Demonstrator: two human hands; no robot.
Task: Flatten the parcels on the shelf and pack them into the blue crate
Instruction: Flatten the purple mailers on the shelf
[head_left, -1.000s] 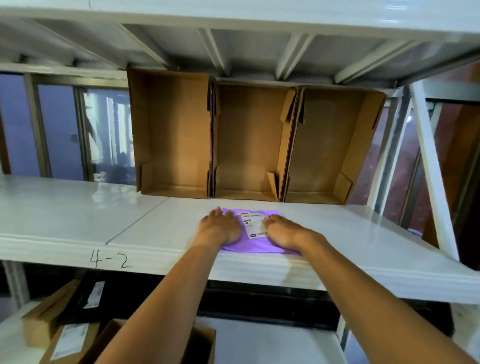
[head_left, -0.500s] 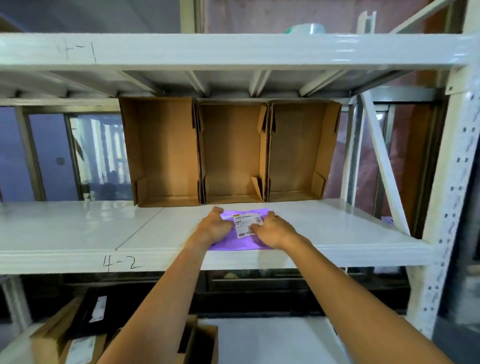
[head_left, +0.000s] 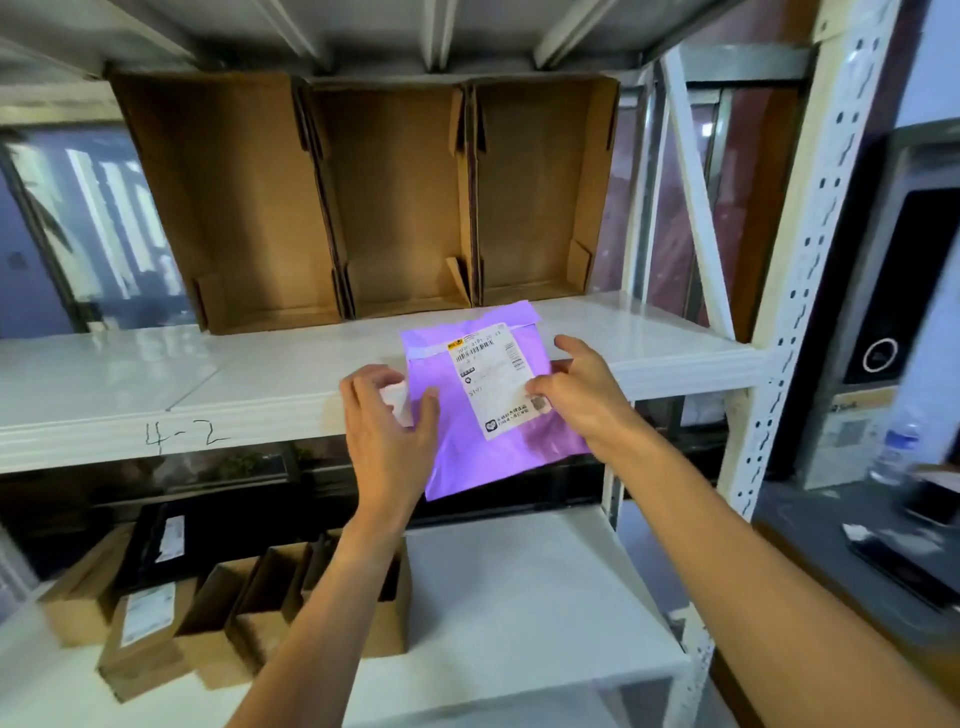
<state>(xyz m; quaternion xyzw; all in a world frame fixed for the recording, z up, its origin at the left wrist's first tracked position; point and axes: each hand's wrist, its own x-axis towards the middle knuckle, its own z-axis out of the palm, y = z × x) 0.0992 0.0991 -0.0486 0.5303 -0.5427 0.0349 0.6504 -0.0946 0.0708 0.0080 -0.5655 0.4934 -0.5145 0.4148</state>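
The purple parcel (head_left: 457, 457) is held tilted at the front edge of the shelf (head_left: 208, 374), its long axis running up and away from the body. Its left edge is gripped by the left hand (head_left: 387, 421) and its right edge by the right hand (head_left: 579, 400). The blue crate is not seen.

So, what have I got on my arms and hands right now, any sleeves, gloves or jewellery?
Both the left hand and the right hand are bare: no gloves and no rings that show. The left forearm and the right forearm are uncovered too, with no sleeve, watch or wristband in view.
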